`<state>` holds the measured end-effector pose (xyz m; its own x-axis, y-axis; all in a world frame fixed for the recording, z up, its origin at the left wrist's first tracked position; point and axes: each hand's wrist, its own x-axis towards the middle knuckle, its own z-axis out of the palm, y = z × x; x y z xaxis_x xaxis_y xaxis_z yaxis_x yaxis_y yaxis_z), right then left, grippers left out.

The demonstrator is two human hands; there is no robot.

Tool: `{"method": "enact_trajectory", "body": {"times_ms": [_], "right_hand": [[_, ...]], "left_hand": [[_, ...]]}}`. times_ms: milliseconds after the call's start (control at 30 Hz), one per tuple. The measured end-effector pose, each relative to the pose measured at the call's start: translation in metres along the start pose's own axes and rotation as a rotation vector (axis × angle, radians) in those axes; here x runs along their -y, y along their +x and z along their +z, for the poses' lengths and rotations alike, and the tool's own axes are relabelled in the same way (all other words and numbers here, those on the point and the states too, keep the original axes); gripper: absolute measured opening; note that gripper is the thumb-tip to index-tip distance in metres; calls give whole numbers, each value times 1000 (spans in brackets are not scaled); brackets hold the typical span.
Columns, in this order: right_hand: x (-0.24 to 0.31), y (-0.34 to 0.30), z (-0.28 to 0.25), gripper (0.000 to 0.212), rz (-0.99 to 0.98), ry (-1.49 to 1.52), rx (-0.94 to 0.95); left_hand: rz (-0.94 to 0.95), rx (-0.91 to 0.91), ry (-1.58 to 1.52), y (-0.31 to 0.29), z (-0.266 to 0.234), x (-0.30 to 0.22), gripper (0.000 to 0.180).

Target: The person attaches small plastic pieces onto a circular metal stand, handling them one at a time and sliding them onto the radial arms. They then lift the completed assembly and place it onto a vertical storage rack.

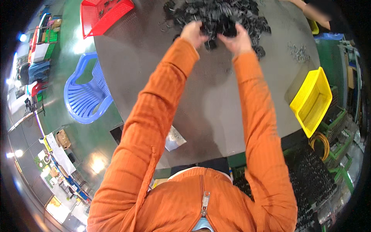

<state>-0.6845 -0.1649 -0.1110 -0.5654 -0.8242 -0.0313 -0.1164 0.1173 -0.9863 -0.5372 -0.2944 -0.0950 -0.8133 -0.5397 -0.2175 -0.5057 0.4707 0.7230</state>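
A big heap of small black parts [216,15] lies at the far side of the grey table. Thin metal hooks or wires show among them, but their exact kind is too small to tell. Both arms reach out to its near edge. My left hand [193,35] is at the heap's near left, thumb and fingers apart. Facing it, my right hand [238,41] has its thumb and forefinger spread. Dark parts sit between the two hands, and some fingertips are lost against them. I see neither hand closed around a part.
On the grey table [205,104], a red basket [88,23] stands far left, a yellow basket [312,102] at the right edge. Small metal hooks [298,53] lie far right, a clear bag [176,138] near my left arm. A blue chair [87,94] stands left; another person's arm [309,9] reaches in far right.
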Motion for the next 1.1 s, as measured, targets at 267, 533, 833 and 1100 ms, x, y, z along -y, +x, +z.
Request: {"method": "enact_trajectory", "body": {"times_ms": [267,533,833,1100], "right_hand": [[95,-81,-97,37,497,110,64],[-14,-409,-105,19,1157,-289,628],[21,-355,-34,19,597,268,-163],[77,-435,-60,23,380,-440,-126]], "left_hand": [[-187,-169,-1013,-114,-64,-23,43],[-685,-327,-538,-368,-10,40,40],[-1090,-413,-688,-472,87,93,62],[-558,-415,-474,-446,109,79,78]]}}
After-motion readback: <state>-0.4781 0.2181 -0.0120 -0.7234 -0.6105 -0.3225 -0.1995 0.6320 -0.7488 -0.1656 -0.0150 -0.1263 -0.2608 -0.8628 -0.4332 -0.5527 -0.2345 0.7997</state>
